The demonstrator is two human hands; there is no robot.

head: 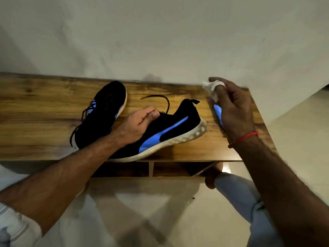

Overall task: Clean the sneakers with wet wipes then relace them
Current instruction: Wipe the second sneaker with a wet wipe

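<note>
1. Two hands are at work; the left hand [142,120] reaches across from the lower left, fingers curled round the collar of the nearer black fabric sneaker with a blue side stripe and white sole [160,136], thumb on top by its loose black lace [161,99]; the right hand [233,111] hangs raised just right of the heel, fingertips pinching a crumpled white wet wipe [211,90], palm turned toward the shoe, a red thread [243,138] at the wrist.
2. That sneaker lies tilted at the front edge of the long wooden bench [44,122], heel to the right, toe at the lip; the second matching sneaker [103,114] lies behind it, laces slack.
3. A blue packet [219,113], mostly hidden by the right hand, sits near the bench's right end.
4. Risks, as I judge them: a firm wipe could push the overhanging sneaker off the lip if the left grip slackens; the loose lace may snag or pull from its eyelets; the wipe could slip from so light a pinch.
</note>
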